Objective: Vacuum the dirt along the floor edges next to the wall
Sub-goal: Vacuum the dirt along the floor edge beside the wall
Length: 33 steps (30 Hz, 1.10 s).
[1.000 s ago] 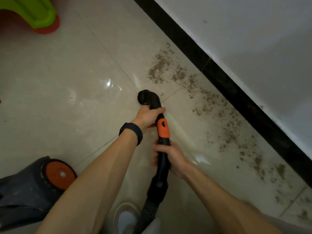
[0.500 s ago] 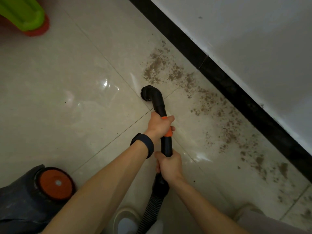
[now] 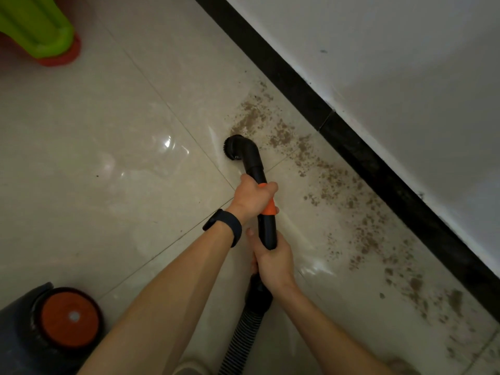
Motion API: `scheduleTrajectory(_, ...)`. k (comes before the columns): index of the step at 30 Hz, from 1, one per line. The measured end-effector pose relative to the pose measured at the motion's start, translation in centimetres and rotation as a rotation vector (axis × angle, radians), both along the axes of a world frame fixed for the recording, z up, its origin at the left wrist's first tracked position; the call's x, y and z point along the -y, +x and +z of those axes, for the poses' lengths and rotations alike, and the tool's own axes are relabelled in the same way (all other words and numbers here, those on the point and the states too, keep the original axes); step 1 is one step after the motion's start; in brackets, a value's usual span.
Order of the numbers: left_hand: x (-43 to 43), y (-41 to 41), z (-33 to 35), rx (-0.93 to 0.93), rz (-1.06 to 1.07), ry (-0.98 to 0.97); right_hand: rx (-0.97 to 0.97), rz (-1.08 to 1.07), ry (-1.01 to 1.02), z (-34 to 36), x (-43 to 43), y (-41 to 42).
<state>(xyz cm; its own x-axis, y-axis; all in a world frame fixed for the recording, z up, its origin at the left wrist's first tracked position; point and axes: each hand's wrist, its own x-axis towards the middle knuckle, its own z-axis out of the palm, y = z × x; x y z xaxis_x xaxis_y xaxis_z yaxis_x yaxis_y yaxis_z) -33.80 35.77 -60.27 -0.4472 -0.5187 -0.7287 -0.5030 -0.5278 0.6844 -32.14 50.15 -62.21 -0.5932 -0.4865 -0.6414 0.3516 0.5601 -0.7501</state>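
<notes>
Nearly all the work looks to lie ahead. A long band of brown crumbly dirt [image 3: 338, 190] lies on the glossy beige floor tiles [image 3: 108, 158] beside the black skirting strip [image 3: 351, 147] under the white wall [image 3: 405, 63], and no cleared lane shows in it. The round black brush nozzle [image 3: 238, 147] sits at the band's upper end, just beside the nearest crumbs; whether it touches the floor I cannot tell. The left hand [image 3: 253, 197], above a black wristband [image 3: 224, 221], wraps its fingers round the orange collar of the black vacuum wand [image 3: 266, 226]. The right hand [image 3: 273, 259] grips the wand lower down, fingers curled tight, above the ribbed grey hose [image 3: 243, 336]. Both forearms reach forward
</notes>
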Motion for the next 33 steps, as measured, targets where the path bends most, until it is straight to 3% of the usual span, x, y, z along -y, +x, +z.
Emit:
scheduleTrajectory(8,0.4,-0.1,-0.3,0.005,-0.003,-0.025,-0.209,0.094,-0.046,0.4,-0.2,0.3)
scheduleTrajectory(12,-0.6,0.0,-0.3,0.129,-0.064,-0.252,-0.211,0.069,-0.028,0.1,-0.1,0.0)
scheduleTrajectory(16,-1.9,0.5,-0.5,0.123,-0.111,-0.373,-0.201,0.063,-0.017,0.0,-0.1,0.2)
scheduleTrajectory(33,5.5,-3.8,0.0,0.073,-0.185,-0.339,-0.271,0.067,0.017,0.0,6.3,-3.9)
